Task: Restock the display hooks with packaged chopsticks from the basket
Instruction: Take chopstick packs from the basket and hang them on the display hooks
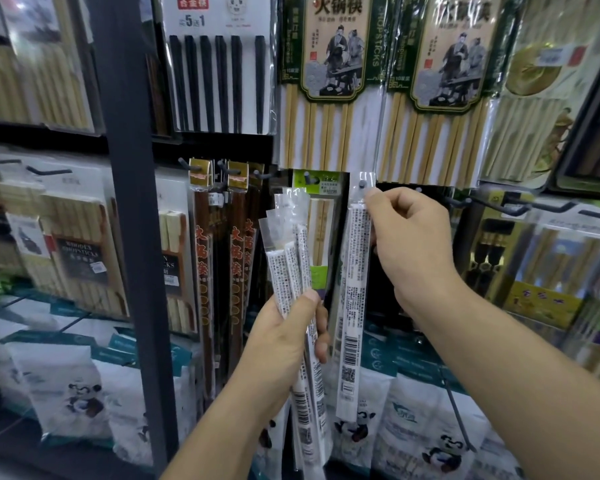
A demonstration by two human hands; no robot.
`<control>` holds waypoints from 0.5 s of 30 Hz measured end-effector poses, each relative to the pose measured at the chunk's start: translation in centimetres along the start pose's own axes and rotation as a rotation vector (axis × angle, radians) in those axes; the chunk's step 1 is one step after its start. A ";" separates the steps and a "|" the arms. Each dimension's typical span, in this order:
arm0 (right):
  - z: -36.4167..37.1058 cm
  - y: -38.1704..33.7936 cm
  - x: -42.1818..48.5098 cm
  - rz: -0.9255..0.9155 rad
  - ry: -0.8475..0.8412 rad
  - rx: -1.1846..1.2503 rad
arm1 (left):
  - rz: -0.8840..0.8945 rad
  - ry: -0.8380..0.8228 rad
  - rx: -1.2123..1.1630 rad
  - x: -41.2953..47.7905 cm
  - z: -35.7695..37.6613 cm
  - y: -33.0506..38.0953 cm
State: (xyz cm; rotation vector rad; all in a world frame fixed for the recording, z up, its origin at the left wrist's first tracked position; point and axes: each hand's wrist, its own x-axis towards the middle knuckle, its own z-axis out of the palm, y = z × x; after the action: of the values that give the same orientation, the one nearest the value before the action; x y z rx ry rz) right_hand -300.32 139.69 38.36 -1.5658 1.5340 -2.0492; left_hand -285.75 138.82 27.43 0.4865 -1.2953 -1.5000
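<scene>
Crowding hook (pixel 362 184): green pkt (pixel 321 216) just left, bamboo pkts (pixel 329 133) above.

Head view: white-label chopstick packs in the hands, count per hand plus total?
Left hand, bundle: 3 visible, more may be hidden behind
Right hand, pack pinched at the hook: 1
Total: 4 visible
</scene>
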 end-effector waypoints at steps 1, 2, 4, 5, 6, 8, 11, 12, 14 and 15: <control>0.0 0.0 0.0 -0.003 0.001 -0.008 | -0.009 0.008 -0.018 0.0 0.1 0.0; 0.1 0.0 0.1 -0.003 0.003 -0.021 | -0.011 0.012 -0.035 -0.1 0.1 0.0; 0.2 0.3 0.1 0.013 0.007 -0.039 | -0.015 0.021 -0.050 -0.2 0.2 0.1; 0.2 0.4 0.1 0.027 0.008 -0.041 | -0.017 0.022 -0.053 -0.3 0.2 0.2; 0.2 0.6 0.1 0.040 0.008 -0.044 | -0.019 0.024 -0.054 -0.3 0.2 0.2; 0.2 1.1 0.1 0.064 0.002 -0.068 | -0.026 0.039 -0.058 -0.3 0.2 0.2; 0.1 1.6 -0.2 0.089 0.000 -0.094 | -0.022 0.065 -0.081 -0.4 0.1 0.1; 0.0 1.7 -0.4 0.090 0.008 -0.101 | -0.012 0.061 -0.079 -0.4 0.1 0.2; -0.2 1.9 -1.0 0.079 0.021 -0.107 | 0.007 0.057 -0.076 -0.4 0.1 0.2; -0.3 1.9 -1.5 0.072 0.015 -0.102 | 0.006 0.065 -0.085 -0.4 0.1 0.3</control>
State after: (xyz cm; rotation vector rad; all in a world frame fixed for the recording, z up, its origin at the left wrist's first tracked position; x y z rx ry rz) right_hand -300.71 139.86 35.96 -1.5084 1.6990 -1.9780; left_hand -285.56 139.22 27.57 0.4715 -1.1772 -1.5152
